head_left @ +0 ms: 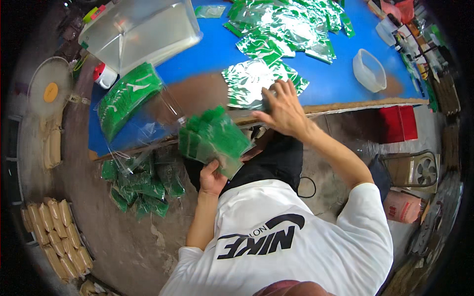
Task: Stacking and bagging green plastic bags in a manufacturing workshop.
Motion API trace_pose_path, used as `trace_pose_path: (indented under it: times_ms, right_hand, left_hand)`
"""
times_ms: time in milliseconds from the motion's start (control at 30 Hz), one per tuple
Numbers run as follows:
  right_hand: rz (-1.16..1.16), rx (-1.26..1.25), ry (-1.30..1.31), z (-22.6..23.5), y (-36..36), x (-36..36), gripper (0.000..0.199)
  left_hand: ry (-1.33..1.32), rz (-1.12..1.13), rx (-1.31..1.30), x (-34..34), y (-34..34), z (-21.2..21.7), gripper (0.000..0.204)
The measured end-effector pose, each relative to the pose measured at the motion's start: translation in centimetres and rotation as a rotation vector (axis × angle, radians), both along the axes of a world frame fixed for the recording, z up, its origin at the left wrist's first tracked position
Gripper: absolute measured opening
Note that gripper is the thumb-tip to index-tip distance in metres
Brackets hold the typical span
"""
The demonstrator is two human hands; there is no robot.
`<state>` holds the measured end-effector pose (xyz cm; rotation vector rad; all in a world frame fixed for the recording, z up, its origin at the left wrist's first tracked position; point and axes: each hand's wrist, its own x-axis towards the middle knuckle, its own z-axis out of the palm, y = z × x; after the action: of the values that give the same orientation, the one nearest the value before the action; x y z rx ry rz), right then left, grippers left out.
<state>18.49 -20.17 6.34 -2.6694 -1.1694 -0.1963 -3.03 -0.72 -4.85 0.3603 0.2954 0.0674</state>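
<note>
My left hand (213, 180) is closed around the lower end of a fanned bunch of green packets (215, 135), held just off the table's front edge. Fingers apart, my right hand (286, 111) reaches over a small stack of shiny silver-and-green packets (247, 81) near that edge. Its fingertips appear to rest on the stack; contact beneath the palm is hidden. To the left, a clear plastic bag filled with green packets (129, 98) lies at the table edge. A large loose heap of silver-and-green packets (281, 24) covers the far middle.
The blue table (335, 79) has a worn front edge. On it are a translucent tub (369, 71), a stack of clear plastic bags (143, 42) and a red-and-white container (104, 75). Bagged green packets (143, 185) lie on the floor, with a fan (49, 92) at left and a red box (397, 123) below right.
</note>
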Motion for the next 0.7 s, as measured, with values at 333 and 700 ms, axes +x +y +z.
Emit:
trace_pose_path:
  times_ms: [333,700]
  right_hand:
    - [0.191,0.39,-0.023,-0.4,2.1,1.3,0.031]
    - [0.384,0.283,0.217,-1.2,2.4,-3.3,0.067]
  left_hand:
    - [0.005,0.076,-0.04,2.4,-2.0,3.0,0.055]
    - [0.002,0.095,-0.077,0.9,-1.1,1.4,0.061]
